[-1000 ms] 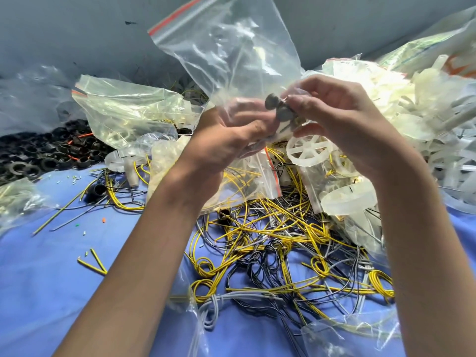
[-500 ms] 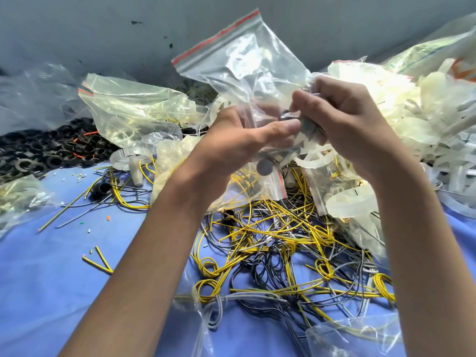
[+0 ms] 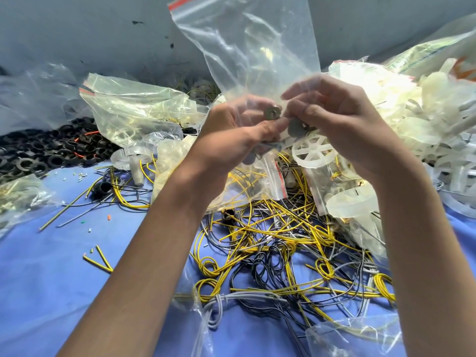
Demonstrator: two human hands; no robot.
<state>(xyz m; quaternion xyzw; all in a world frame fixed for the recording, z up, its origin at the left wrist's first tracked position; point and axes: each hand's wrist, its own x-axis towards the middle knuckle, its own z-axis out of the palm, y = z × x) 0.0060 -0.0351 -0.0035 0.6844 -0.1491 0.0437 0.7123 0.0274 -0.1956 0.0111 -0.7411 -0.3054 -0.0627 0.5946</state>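
Pinching clear, crumpled, red-strip zip bag upright: left hand, right hand; grey discs at fingertips.

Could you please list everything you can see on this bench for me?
clear plastic zip bag with red strip: one, clear, raised at centre.
grey metal discs: at least two, grey, at its lower end.
white plastic spoked wheel: one, white, below the discs.
thin tangled wires: many, yellow, black, grey, centre.
crumpled yellowish clear bag: one, left of centre.
black plastic rings: heap, black, far left.
white plastic parts: heap, white, far right.
blue cloth: one, blue, underneath.
left hand, right hand: two, gripping the bag's lower end.
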